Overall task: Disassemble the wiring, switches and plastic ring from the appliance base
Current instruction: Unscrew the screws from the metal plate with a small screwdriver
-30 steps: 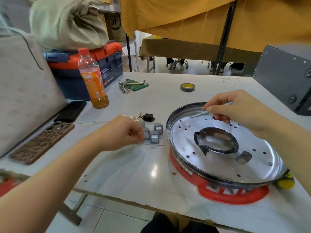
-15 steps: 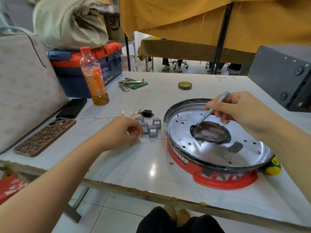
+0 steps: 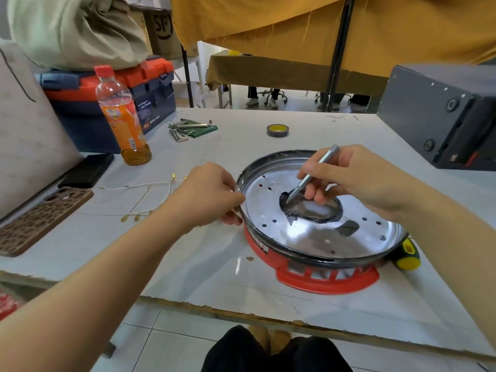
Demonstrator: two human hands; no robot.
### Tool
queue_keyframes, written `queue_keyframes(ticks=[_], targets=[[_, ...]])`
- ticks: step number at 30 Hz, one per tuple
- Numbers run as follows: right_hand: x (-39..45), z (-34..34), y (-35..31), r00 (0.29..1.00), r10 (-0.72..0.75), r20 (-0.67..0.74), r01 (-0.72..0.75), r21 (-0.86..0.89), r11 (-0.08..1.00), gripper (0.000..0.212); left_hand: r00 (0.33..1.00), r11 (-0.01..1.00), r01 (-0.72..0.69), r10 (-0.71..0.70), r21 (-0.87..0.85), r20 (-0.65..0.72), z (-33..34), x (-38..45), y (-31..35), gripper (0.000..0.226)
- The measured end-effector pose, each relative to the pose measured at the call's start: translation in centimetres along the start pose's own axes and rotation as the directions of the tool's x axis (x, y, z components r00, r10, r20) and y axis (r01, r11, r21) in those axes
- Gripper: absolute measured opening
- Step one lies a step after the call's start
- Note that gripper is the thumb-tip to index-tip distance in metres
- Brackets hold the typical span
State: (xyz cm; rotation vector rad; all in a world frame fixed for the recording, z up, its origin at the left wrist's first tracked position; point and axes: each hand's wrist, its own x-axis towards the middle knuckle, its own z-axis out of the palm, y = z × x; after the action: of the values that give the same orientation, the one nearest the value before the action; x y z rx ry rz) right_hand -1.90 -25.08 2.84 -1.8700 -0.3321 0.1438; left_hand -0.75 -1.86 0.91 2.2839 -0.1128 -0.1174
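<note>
Appliance base (image 3: 316,237): a round shiny metal pan on a red plastic foot, standing on the white table (image 3: 188,264), in front of me and a little to my right.
Inside the base: the metal floor has small holes and one big middle opening with a dark plastic ring (image 3: 332,213) around it; I see no loose parts in the pan.
My left hand (image 3: 206,194): fingers curled around the left rim of the base, gripping it.
My right hand (image 3: 357,178): it holds a thin grey metal tool (image 3: 311,175) like a pen, fingers closed around it; the tip is at the left edge of the ring.
Wiring (image 3: 145,194): white wires with gold ends lie on the table, left of the base, near my left hand.
Bottle (image 3: 120,116): orange label, red cap, only a little amber drink at the bottom; stands upright before the toolbox (image 3: 150,95).
Toolbox: blue and orange, lid closed, a pale cloth bundle (image 3: 75,30) on top.
Other: tape roll (image 3: 277,130) behind the base; two phones (image 3: 43,218) at the left; a yellow-black handle (image 3: 405,253) just beside the base on the right.
</note>
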Motion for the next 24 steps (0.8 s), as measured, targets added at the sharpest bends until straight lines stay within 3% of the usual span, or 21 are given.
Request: queue_keyframes(ticks=[5,9,13,24], targets=[[0.4,0.5,-0.2,0.997,0.019,0.079,-0.020,0.014,1.000,0.007,0.990,0.999,-0.045,0.044,-0.002,-0.131,0.3,2.1,-0.4,0.011],[1.0,0.9,-0.4,0.991,0.020,0.134,-0.025,0.036,0.999,0.004,0.981,0.993,-0.038,0.017,-0.108,-0.194,0.8,3.6,-0.7,0.007],[1.8,1.7,-0.8,0.981,0.021,0.194,-0.029,0.038,0.999,0.007,0.984,0.992,-0.062,0.043,-0.109,-0.173,1.0,4.4,-0.8,0.007],[3.6,4.3,-0.3,0.988,0.044,0.148,-0.039,-0.035,0.999,0.008,0.972,0.957,-0.149,0.095,-0.248,-0.217,2.9,5.1,-1.3,0.011]])
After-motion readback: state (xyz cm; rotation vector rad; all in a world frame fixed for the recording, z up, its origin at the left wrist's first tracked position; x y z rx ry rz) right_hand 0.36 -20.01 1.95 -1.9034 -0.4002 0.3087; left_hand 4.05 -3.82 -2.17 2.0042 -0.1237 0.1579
